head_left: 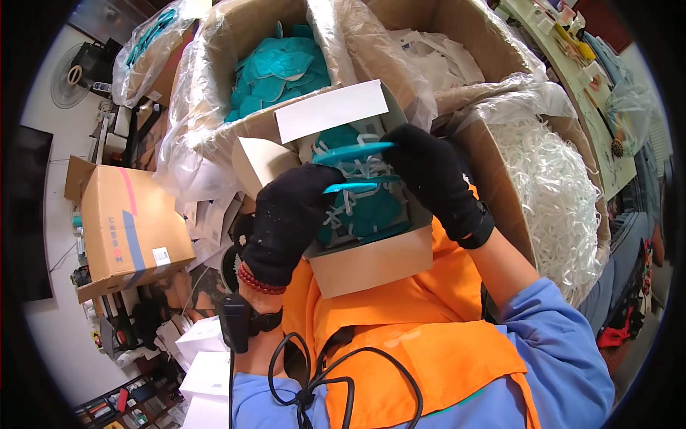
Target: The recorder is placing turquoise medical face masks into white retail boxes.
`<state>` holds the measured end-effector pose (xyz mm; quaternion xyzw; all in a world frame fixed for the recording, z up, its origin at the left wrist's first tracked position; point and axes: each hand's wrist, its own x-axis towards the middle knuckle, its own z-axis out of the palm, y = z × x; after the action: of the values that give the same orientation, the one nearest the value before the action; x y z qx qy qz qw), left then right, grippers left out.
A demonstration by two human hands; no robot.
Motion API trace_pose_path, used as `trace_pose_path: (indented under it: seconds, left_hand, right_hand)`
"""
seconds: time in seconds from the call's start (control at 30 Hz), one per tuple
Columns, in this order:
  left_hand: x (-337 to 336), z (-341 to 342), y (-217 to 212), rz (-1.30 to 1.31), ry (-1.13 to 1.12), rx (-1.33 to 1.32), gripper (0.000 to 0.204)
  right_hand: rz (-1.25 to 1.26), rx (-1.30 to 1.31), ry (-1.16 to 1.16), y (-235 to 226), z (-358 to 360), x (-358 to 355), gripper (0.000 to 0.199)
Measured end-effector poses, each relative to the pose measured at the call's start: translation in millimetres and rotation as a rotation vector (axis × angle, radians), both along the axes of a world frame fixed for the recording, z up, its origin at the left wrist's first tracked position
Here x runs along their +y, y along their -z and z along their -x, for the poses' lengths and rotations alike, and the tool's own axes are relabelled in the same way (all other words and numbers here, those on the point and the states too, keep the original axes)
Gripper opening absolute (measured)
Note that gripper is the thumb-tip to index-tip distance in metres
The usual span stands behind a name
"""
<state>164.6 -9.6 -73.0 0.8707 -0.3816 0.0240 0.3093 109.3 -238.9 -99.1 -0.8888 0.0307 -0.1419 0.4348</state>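
Both my hands wear black gloves and work over an open carton (373,268) in front of me. My left hand (286,214), closed, grips a thin teal piece (351,187) by its left end. My right hand (432,175) is closed on the right end of another curved teal piece (354,152), slightly higher. Both look like edge-on face masks, but their kind is not certain. White strips hang around them. More teal pieces (371,211) with white strips lie inside the carton, below my hands. The gloves hide the held ends.
Beyond stands a plastic-lined box (207,86) of teal pieces (279,64). Right of it, another lined box (389,79) holds white pieces, and a nearer box (599,236) holds white strips (547,193). A brown carton (132,222) stands left, white boxes (207,382) lower left.
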Motion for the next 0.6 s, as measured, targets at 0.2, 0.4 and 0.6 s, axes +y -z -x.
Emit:
trace_pose_path:
  seconds: [0.2,0.4,0.6]
  left_hand:
    - [16.1,-8.2,-0.1,0.153,-0.1,0.245,0.018]
    - [21.5,-2.1,-5.4,0.391,-0.145,0.533,0.021]
    - [32.9,8.2,-20.0,0.428,0.19,0.522,0.036]
  right_hand:
    - [-0.177,-0.027,-0.319,-3.5,2.2,-2.7,0.039]
    - [0.091,0.063,-0.072,3.6,-3.7,-18.0,0.031]
    - [-0.218,0.089,0.006,-7.2,-5.3,-13.8,0.027]
